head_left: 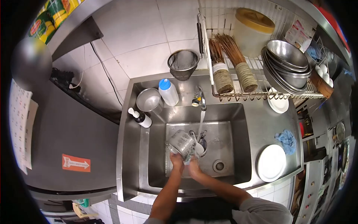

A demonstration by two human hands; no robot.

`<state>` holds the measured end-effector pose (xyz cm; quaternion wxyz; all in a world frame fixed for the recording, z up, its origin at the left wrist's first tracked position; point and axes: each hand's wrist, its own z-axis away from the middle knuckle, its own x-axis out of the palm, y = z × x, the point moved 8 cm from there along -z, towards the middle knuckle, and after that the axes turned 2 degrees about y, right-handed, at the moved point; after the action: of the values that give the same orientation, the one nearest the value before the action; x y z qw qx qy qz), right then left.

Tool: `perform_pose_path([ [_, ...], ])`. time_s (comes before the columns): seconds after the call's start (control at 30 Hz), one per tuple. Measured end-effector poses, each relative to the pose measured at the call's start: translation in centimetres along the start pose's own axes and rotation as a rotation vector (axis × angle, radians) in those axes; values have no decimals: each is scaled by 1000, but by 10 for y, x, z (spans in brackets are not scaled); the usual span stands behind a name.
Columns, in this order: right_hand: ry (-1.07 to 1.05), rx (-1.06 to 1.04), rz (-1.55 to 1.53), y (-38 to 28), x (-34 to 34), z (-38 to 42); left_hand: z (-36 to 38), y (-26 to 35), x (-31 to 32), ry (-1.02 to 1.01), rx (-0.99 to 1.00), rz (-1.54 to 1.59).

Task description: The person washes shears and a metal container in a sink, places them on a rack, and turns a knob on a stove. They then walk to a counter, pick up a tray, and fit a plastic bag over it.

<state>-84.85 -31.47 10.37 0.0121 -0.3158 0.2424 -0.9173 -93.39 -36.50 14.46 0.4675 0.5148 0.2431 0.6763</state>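
Observation:
Over the basin of a steel sink (238, 149), a metal pot (180, 142) is tilted on its side, with suds on its wall. My left hand (176, 160) grips the pot's lower edge. Beside it, my right hand (194, 164) has its fingers closed at the pot's rim, on something light and wet that I cannot make out. Water runs from the faucet (202, 100) into a small container with utensils (201, 145), just right of the pot. The drain (219, 165) lies to the lower right.
Left of the faucet stand a blue-capped bottle (169, 93), a steel bowl (149, 100) and a pump bottle (140, 118). White plates (272, 163) and a blue cloth (286, 142) lie right. A wire rack (253, 95) above holds brushes (244, 76) and stacked bowls (286, 67).

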Motion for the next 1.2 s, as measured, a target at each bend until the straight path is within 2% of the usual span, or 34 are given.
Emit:
perform_pose_path([
  [0.07,184,-921,1206,-51,19,28,-15,-13,-21,-22,-43,-131],
  [0.1,110,-1091,1205,-76,48,55,-12,-1,-11,-38,-61,-142],
  [0.13,103,-1099,1212,-104,70,75,-17,-2,-17,-37,-57,-130],
  [0.2,-314,-1221,1495,-130,133,104,-29,-10,-32,-69,-40,-241],
  [0.23,-397,-1195,1482,-136,146,90,-24,-16,-33,-133,-216,-198],
  [0.27,-479,-1160,1471,-139,154,71,-22,-18,-33,-125,-224,-183],
  [0.33,-628,-566,1470,-132,150,6,-12,-28,-13,-319,-304,-72],
  [0.4,-658,-364,1722,-121,103,-72,-10,-41,-13,-329,-278,-156],
  [0.47,-353,-71,1438,-134,58,-64,-20,-49,1,-354,-196,-345],
  [0.5,-192,32,1019,-130,25,-70,-10,-26,15,-352,-192,-410],
  [0.53,-30,132,593,-122,-11,-75,-15,-32,15,-341,-197,-385],
  [0.6,261,-56,620,-149,-52,-41,-30,-37,-4,-166,-3,-549],
  [0.63,267,-58,621,-146,-48,-22,-36,-36,-11,-77,29,-560],
  [0.67,282,-206,731,-157,-40,1,-41,-35,-10,-85,23,-557],
  [0.7,301,-353,839,-167,-32,21,-45,-26,-7,-74,117,-660],
  [0.73,319,-353,836,-162,-23,31,-44,-11,0,-65,209,-764],
  [0.77,298,-409,881,-154,-3,37,-43,-5,8,-133,195,-820],
  [0.8,270,-473,922,-145,17,39,-36,2,13,-150,195,-821],
  [0.87,337,-740,938,-139,35,10,-33,15,30,-187,231,-789],
  [0.9,363,-610,724,-125,41,-13,-31,8,35,-262,226,-656],
  [0.93,387,-475,510,-112,49,-29,-28,14,41,-278,226,-661],
  [0.97,447,-608,981,-118,70,-27,-22,24,47,-302,184,-668],
  [1.0,409,-694,1151,-118,78,-36,-20,28,51,-324,142,-674],
  [1.03,384,-794,1322,-118,86,-44,-32,38,57,-311,307,-614],
  [1.07,368,-905,1478,-116,94,-51,-45,41,49,-321,313,-614],
  [1.1,-88,-867,2052,-90,117,-60,-52,65,54,-415,382,-751],
  [1.13,-637,-729,2566,-54,112,-56,-56,77,60,-505,446,-889],
  [1.17,-577,-513,2645,-67,128,-17,-54,80,64,-574,554,-967],
  [1.2,-584,-509,2644,-71,127,-18,-53,82,65,-570,550,-970],
])
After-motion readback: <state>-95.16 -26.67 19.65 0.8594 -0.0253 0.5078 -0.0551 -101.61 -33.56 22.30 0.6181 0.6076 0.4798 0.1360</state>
